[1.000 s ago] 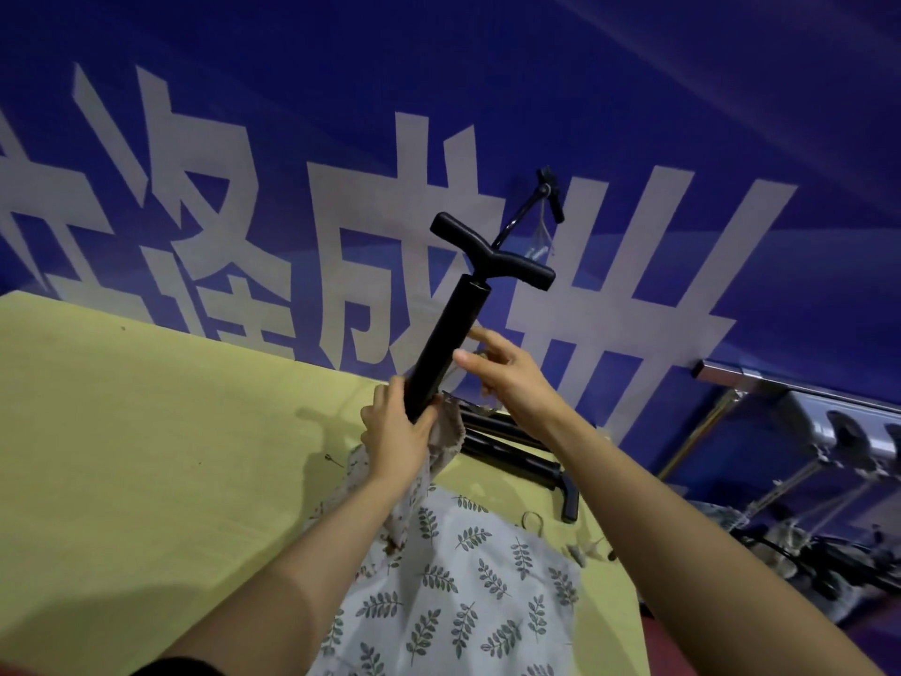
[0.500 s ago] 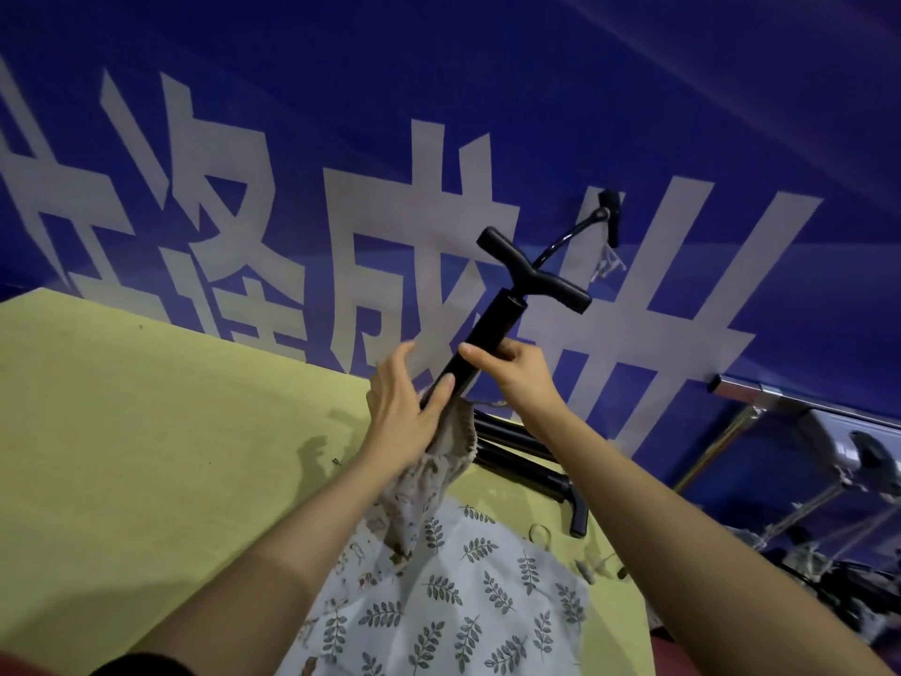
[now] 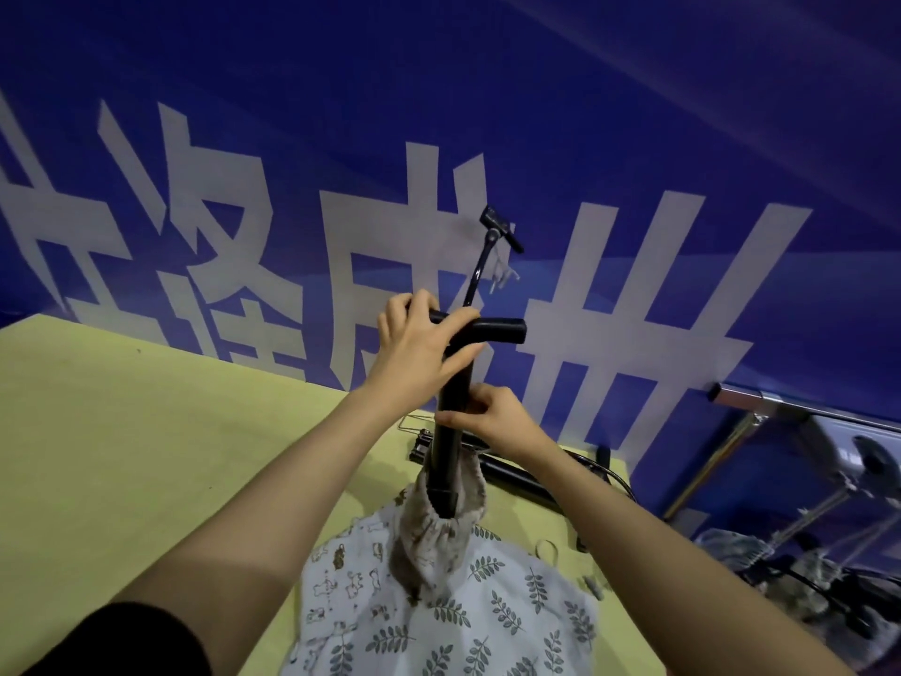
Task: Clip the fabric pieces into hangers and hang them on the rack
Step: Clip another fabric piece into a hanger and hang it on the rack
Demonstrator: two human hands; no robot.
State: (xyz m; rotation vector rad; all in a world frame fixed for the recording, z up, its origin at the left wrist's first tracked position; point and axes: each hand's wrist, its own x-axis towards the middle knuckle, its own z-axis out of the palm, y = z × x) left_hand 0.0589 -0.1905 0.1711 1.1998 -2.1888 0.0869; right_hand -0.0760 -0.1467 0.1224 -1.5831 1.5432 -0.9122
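— Black, rigid, tube-shaped plastic hanger (image 3: 451, 431) with a T-shaped crossbar on top, held upright over the near right part of the yellow table (image 3: 146, 456). Probably light and stiff; smooth enough to turn in a loose grip.

— And the cloth?

— Soft, limp, brown-printed fabric piece (image 3: 439, 524) with a gathered edge, bunched round the tube's lower end, draping down onto the white leaf-print cloth (image 3: 448, 612) spread below. Floppy, no shape of its own; best taken at the gathered rim, close to the tube.

— Hands?

— Left hand (image 3: 419, 353) wrapped over the crossbar's left half, fingers closed on it. Right hand (image 3: 492, 419) pinching the tube at mid-height, just above the fabric.

— Round about?

— More black hangers (image 3: 517, 473) lying flat beyond, toward the table's far right edge. Silver metal rack (image 3: 760, 400) at far right, well apart. Blue banner wall (image 3: 487, 114) with large white characters behind.
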